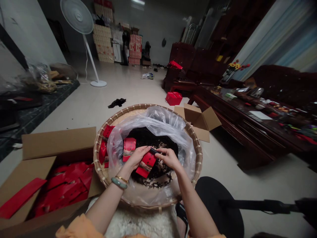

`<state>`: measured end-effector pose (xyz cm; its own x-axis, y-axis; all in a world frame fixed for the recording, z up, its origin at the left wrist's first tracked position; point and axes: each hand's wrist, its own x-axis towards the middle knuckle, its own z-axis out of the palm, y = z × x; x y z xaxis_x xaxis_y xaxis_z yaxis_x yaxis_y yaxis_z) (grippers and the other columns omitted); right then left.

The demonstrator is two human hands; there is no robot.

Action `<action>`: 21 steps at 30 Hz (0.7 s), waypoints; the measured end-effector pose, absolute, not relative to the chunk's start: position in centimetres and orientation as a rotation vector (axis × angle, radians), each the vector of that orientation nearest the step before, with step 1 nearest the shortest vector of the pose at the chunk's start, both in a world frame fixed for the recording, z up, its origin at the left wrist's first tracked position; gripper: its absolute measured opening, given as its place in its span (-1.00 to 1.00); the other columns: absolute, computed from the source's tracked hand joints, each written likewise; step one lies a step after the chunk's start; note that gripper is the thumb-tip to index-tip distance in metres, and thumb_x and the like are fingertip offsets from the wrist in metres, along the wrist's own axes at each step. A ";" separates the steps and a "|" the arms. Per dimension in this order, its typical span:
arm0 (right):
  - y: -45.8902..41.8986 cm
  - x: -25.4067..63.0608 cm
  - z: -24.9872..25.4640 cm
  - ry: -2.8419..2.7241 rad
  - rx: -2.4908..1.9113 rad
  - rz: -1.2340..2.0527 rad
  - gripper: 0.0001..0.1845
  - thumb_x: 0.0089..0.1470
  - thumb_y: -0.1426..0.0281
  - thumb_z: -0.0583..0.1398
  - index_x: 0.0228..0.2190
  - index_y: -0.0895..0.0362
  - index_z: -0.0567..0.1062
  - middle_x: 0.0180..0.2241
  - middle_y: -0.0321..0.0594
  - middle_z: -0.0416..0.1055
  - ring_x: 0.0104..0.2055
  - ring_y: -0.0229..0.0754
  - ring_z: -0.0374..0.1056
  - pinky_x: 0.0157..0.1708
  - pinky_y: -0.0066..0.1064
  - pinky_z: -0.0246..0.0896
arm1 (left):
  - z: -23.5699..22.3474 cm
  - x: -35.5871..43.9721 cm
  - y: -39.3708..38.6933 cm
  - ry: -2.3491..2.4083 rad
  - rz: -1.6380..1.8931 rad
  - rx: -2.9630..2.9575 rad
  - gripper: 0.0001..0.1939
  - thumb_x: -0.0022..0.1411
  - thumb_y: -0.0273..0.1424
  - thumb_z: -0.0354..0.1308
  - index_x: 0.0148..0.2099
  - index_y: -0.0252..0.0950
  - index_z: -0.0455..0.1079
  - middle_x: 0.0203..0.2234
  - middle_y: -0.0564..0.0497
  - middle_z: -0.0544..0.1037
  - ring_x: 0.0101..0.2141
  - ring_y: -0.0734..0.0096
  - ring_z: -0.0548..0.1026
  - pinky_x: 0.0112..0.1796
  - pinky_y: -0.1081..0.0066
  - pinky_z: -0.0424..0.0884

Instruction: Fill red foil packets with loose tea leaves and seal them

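A red packet (146, 167) with a printed band hangs between my hands, over a clear plastic bag (115, 145) laid inside a round woven basket (198, 155). My left hand (137, 157) pinches its upper left edge. Fingers of my right hand (169, 158) close on the dark upper right edge of the same packet. Dark, dry, shredded stuff (158, 140) fills the bag; its exact kind I cannot tell. Another red packet (129, 147) rests on this stuff, just left of my left hand. More red packets (102, 152) lie between bag and basket rim.
At left, an open cardboard box (59, 142) holds many red packets (66, 188). A smaller open carton (198, 120) and a red box (173, 98) sit beyond the basket. A black round base (218, 208) with a pole stands at right, near a long dark wooden table (223, 115).
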<state>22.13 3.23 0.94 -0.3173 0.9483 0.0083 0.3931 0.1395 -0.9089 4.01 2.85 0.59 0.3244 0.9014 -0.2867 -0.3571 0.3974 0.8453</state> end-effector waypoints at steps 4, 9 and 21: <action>3.3 22.1 0.9 -1.807 -1.293 1.141 -0.64 -0.07 0.23 0.23 -0.23 0.13 0.58 -0.31 -0.19 0.55 -0.29 -0.09 0.42 -0.30 -0.35 0.24 | 0.7 4.0 2.9 0.867 0.955 0.797 -0.57 -0.09 -0.14 0.31 -0.27 -0.39 0.44 -0.51 0.01 0.54 -0.54 0.51 0.45 -0.47 0.52 0.37; 3.2 22.0 1.0 -1.805 -1.303 1.122 -0.65 -0.09 0.23 0.23 -0.26 0.13 0.59 -0.32 -0.18 0.55 -0.29 -0.09 0.41 -0.28 -0.34 0.24 | 0.4 3.8 3.0 0.860 0.960 0.796 -0.59 -0.07 -0.16 0.30 -0.26 -0.39 0.45 -0.51 0.01 0.54 -0.54 0.50 0.45 -0.47 0.52 0.37; 4.2 24.0 -1.5 -1.592 -1.606 0.781 -0.53 -0.03 0.15 0.17 -0.13 0.17 0.47 -0.19 -0.09 0.49 -0.21 -0.07 0.39 -0.24 -0.30 0.27 | 0.0 3.4 2.9 1.064 0.988 0.817 -0.60 -0.09 -0.32 0.33 -0.17 -0.35 0.40 -0.44 -0.01 0.58 -0.51 0.47 0.51 -0.49 0.51 0.44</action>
<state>24.03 4.22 -1.46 0.0484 0.9961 0.0740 0.5513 0.0351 -0.8335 3.41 2.86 0.03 0.1682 0.9333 -0.3174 -0.2476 0.3516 0.9028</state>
